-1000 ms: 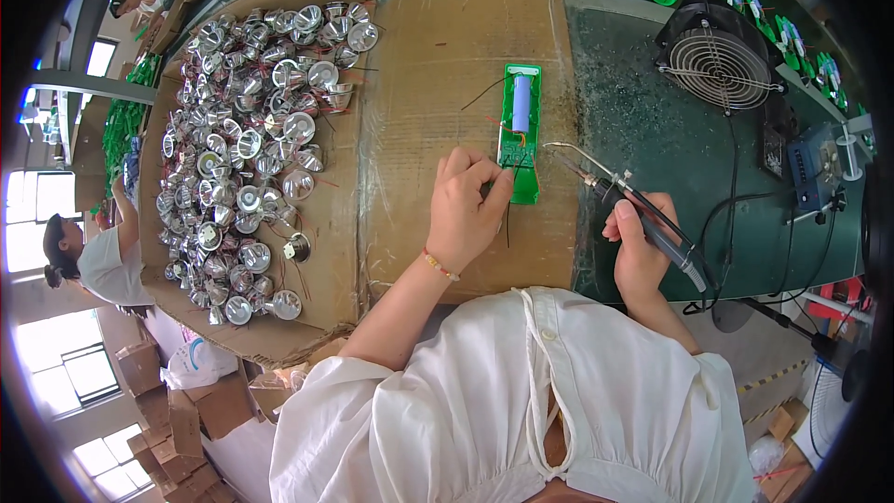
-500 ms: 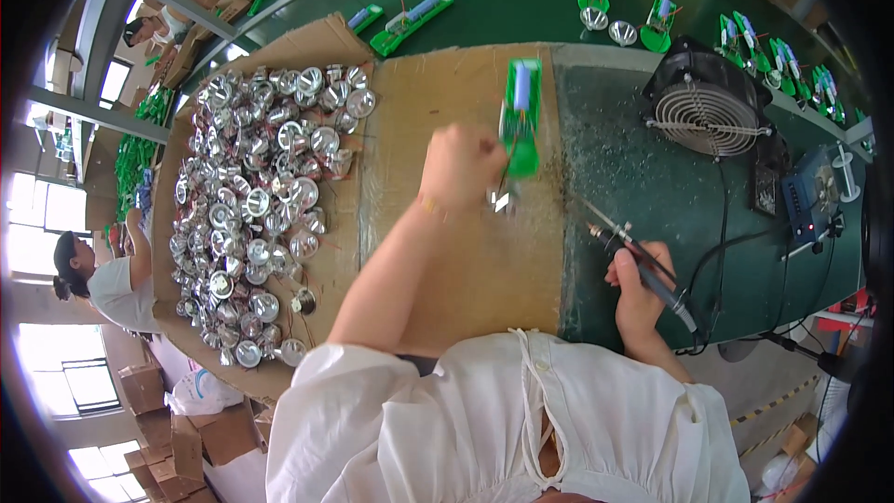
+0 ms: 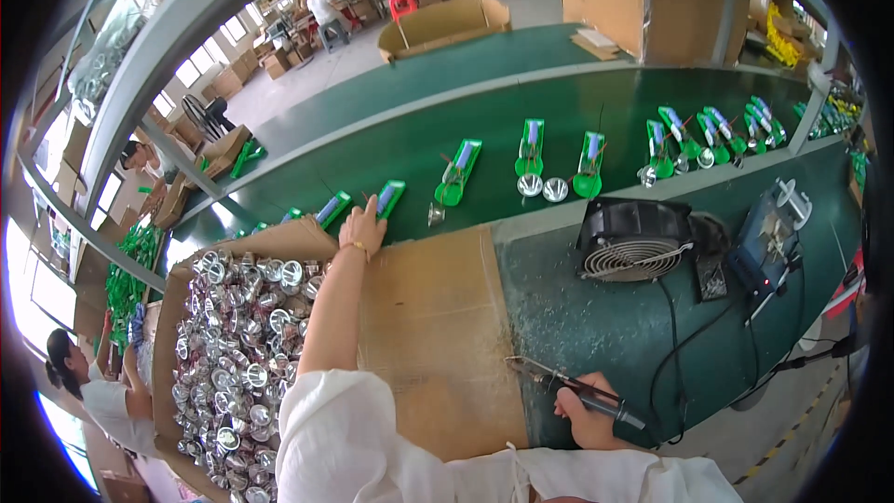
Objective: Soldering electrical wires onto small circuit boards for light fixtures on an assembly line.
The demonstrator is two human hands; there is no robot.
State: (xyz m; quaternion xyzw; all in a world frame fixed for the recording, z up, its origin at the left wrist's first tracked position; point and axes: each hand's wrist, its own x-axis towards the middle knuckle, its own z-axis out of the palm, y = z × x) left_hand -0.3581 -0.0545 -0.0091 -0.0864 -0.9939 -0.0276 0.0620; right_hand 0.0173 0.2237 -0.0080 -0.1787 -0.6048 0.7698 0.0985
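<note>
My left hand (image 3: 363,231) reaches to the near edge of the green belt, its fingers closed at the lower end of a green flashlight shell (image 3: 391,196) with a blue cylinder in it. The fingers hide part of that shell. To its right on the belt lies another green shell (image 3: 459,170), with a shiny reflector cup (image 3: 436,214) at its lower end. My right hand (image 3: 589,412) grips a soldering iron (image 3: 610,402) with a dark handle; a slim metal piece runs alongside it. The iron's tip points left over the cardboard mat's right edge.
A carton of many silvery reflector cups (image 3: 228,377) stands at the left. A cardboard mat (image 3: 428,335) lies before me. On the right are a black fan (image 3: 638,242), a blue soldering station (image 3: 765,247) and cables. More shells line the belt (image 3: 354,144); people work beyond.
My left hand has gone from above the mat to the shell on the belt at the left. The shell with its reflector has left the mat. The view has tilted up; my right hand keeps the iron.
</note>
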